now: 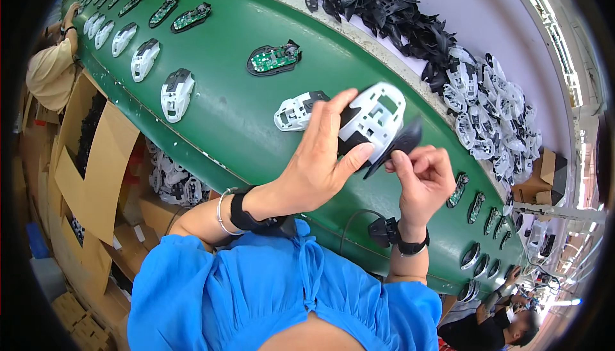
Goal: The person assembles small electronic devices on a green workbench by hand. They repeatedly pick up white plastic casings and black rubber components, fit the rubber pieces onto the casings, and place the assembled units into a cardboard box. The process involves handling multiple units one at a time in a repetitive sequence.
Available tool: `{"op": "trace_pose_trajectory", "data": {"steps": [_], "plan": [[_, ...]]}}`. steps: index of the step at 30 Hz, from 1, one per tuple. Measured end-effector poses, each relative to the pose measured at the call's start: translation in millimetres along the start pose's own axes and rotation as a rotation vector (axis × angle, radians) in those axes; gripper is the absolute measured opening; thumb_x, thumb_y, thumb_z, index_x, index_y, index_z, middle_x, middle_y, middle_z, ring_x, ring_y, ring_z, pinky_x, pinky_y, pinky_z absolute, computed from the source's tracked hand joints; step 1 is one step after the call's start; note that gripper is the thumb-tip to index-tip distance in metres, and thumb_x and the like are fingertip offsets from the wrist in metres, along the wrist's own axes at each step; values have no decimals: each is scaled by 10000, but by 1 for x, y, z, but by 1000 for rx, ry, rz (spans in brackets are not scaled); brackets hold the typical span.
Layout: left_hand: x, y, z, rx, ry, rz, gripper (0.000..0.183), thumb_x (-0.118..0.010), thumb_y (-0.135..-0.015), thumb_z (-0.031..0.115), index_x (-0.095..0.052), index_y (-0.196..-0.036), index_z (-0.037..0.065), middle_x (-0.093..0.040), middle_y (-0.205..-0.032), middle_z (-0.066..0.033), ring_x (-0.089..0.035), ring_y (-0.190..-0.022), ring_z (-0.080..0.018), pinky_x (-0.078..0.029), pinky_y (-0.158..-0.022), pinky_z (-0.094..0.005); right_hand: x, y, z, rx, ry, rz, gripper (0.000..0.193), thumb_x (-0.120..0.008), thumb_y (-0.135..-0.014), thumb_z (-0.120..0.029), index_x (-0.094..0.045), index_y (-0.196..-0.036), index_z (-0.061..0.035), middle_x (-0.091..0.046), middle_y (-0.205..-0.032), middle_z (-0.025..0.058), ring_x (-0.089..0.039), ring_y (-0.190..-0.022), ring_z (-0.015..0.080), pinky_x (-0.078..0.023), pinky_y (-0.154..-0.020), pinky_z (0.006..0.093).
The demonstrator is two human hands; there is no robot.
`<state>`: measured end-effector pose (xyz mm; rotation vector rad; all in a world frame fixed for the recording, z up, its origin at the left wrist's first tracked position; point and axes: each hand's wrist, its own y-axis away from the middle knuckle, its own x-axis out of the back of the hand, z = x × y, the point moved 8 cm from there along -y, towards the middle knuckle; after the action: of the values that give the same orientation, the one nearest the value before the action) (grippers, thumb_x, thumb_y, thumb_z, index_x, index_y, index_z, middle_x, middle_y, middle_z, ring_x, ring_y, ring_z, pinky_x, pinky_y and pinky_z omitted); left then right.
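Observation:
My left hand grips a white mouse shell with rectangular cut-outs, its thumb near the lower edge and its fingers along the left side. Pinched between the thumb and fingers of my right hand is a black curved side panel, held against the shell's right side. Whether the two parts are joined I cannot tell. Partly behind my left fingers, another white and black mouse shell lies on the green conveyor belt. Beyond it rests a mouse base with a green circuit board.
Rows of circuit-board bases and white shells line the belt at left. Black panels and white shells are heaped along the far ledge. Cardboard boxes stand at lower left. Other people work at both ends.

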<state>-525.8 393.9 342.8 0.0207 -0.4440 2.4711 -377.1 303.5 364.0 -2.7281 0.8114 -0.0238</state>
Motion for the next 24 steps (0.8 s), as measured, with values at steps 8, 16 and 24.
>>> {"op": "trace_pose_trajectory", "data": {"steps": [8,16,24], "plan": [[-14,5,-15,394,679,-173,547,-422,-1012,311,-235,-1422,2,-396,-1326,-119,-421,-1228,-177,-354,-1023,-319,-4,-6,10,-125,-359,-30,291,-647,-797,117,-421,-760,-63,-523,-702,54,-637,-584,200,-567,-547,310],[-13,5,-19,442,757,-194,604,-493,-986,324,-219,-1423,9,-390,-1336,-115,-426,-1224,-175,-387,-1003,-323,-10,-4,10,-114,-274,-27,299,-666,-784,120,-428,-747,-57,-547,-723,68,-634,-591,177,-571,-559,302],[-11,1,-18,314,630,-182,863,-782,-796,286,-219,-1386,1,-471,-1241,-131,-493,-1140,-159,-453,-930,-305,-17,-1,-3,-12,-38,-4,295,-667,-779,117,-430,-731,-52,-555,-744,82,-618,-603,150,-556,-544,282]]}}
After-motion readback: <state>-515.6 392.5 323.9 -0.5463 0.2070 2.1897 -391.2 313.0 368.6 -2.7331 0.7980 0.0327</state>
